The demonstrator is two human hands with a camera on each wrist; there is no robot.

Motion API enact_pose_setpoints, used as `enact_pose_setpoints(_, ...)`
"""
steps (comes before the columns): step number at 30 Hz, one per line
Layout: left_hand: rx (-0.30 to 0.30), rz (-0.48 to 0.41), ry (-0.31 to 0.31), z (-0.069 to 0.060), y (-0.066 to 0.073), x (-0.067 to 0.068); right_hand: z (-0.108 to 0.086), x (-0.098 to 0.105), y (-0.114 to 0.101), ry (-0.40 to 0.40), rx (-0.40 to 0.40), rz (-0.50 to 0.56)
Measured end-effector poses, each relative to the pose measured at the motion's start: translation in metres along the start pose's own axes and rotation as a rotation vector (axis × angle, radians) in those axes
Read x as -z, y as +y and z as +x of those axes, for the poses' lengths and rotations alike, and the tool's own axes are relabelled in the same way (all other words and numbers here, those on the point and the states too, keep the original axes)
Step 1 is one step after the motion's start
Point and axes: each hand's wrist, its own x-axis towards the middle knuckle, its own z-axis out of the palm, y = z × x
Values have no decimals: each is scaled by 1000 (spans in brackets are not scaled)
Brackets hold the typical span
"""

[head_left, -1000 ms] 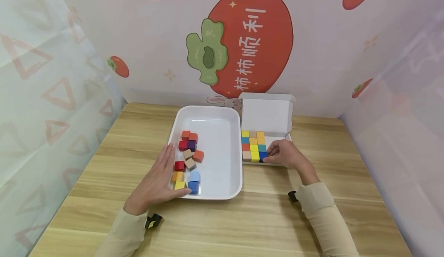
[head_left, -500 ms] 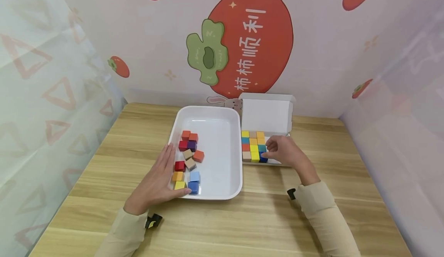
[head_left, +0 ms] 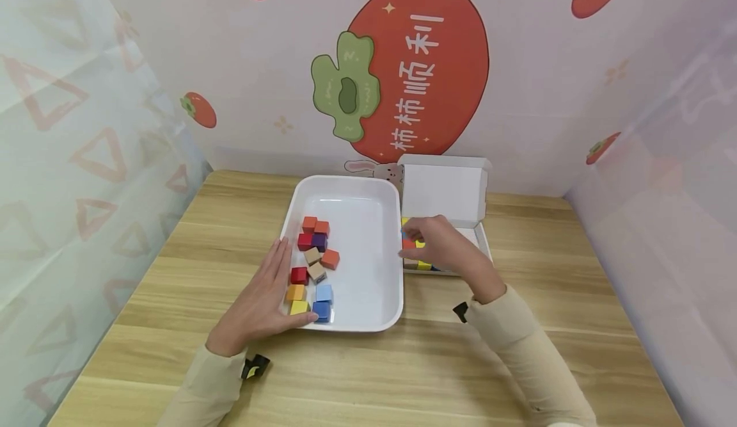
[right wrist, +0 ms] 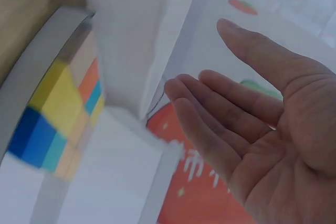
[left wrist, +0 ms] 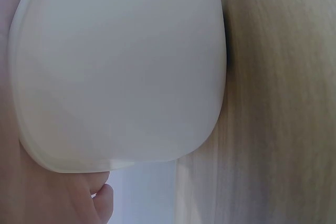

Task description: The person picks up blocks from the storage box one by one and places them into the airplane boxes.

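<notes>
My left hand (head_left: 261,302) lies along the left side of a white tray (head_left: 368,187), its fingers straight and its thumb over the near corner, close to a blue cube (head_left: 321,312). In the left wrist view, the tray's outer wall (left wrist: 121,77) hides much of the hand. My right hand (head_left: 440,248) hovers over the left part of a small white box (head_left: 443,193) and reaches to the tray's right rim. Its fingers are loosely bent, with nothing between them and the thumb. Coloured cubes sit in rows in the box, partly covered by this hand; the right wrist view shows a yellow cube (right wrist: 55,95).
Along the tray's left side lie several loose cubes, among them a purple cube (head_left: 319,241), a light blue cube (head_left: 324,293) and an orange-red cube (head_left: 330,259). The box lid stands up at the back. A printed backdrop (head_left: 259,62) rises behind the wooden table (head_left: 368,376).
My right hand has let go of the dark blue cube in the box's front row, lifted, and moved left toward the tray. The left hand and the tray have stayed put.
</notes>
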Motion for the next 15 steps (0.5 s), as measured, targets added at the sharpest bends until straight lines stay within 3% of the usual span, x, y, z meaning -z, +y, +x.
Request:
enact_pose_setpoints(5, 3, 7, 2, -1, 1, 2, 22, -4, -34, -55, 76, -49)
enact_pose_setpoints(10, 14, -2, -4, -1, 0, 1, 49, -10, -64, -109, 77, -75)
enact_pose_setpoints(15, 11, -3, -8, 0, 0, 0, 74, -24, -81, -146, 70, -63)
